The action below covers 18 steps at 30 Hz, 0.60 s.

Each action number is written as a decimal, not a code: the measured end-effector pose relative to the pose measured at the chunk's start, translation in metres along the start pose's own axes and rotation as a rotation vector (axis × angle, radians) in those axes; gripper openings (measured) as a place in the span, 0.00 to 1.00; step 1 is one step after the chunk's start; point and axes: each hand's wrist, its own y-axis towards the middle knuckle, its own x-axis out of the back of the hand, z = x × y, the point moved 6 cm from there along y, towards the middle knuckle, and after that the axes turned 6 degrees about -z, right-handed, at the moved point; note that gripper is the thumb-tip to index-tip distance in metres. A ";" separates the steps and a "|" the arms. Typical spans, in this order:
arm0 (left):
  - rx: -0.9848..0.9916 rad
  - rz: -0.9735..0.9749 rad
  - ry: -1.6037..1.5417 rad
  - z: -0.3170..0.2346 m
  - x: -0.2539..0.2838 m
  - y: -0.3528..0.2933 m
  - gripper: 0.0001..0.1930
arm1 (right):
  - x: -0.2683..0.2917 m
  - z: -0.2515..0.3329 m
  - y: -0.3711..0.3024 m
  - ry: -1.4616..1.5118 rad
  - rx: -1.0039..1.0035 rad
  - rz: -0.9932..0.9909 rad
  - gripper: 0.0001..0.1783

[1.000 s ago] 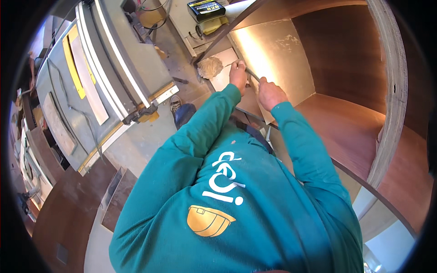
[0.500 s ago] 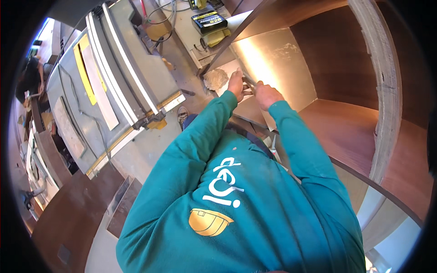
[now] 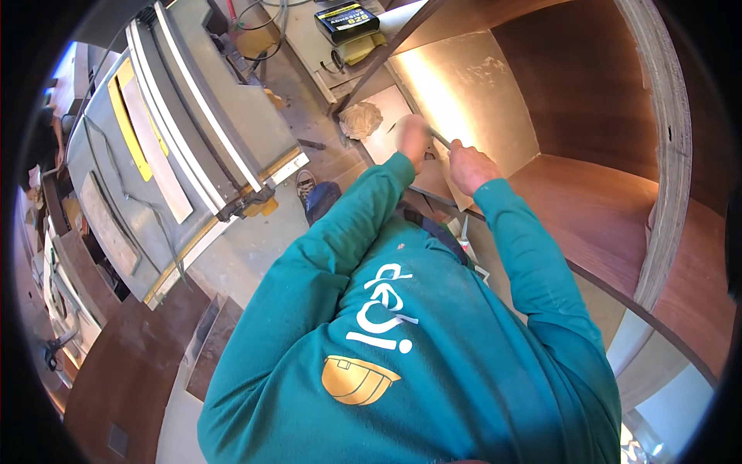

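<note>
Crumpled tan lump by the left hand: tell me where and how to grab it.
Best cup the crumpled tan lump by its rounded sides, probably from above: its bulging top is uncovered, while the left hand is close on its right.

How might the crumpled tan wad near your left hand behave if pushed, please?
The crumpled tan wad would probably squash, given its creased surface. Its roundish outline suggests it might roll unevenly. It looks papery, so likely light, though its material is uncertain.
</note>
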 end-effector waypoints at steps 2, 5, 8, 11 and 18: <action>-0.075 -0.027 0.043 0.008 0.010 0.022 0.15 | -0.004 0.002 0.006 0.023 0.016 -0.006 0.18; -0.038 -0.033 0.060 -0.003 0.013 0.030 0.15 | -0.008 0.011 0.016 0.105 0.040 -0.013 0.18; 0.051 0.037 -0.004 -0.006 0.008 0.018 0.16 | -0.015 0.018 0.031 0.083 0.003 -0.025 0.16; 0.047 0.115 -0.034 -0.016 0.009 0.021 0.18 | -0.014 0.018 0.028 0.062 -0.013 0.010 0.17; 0.001 0.151 0.023 -0.021 -0.002 -0.018 0.19 | 0.015 0.010 -0.002 -0.028 -0.025 0.037 0.18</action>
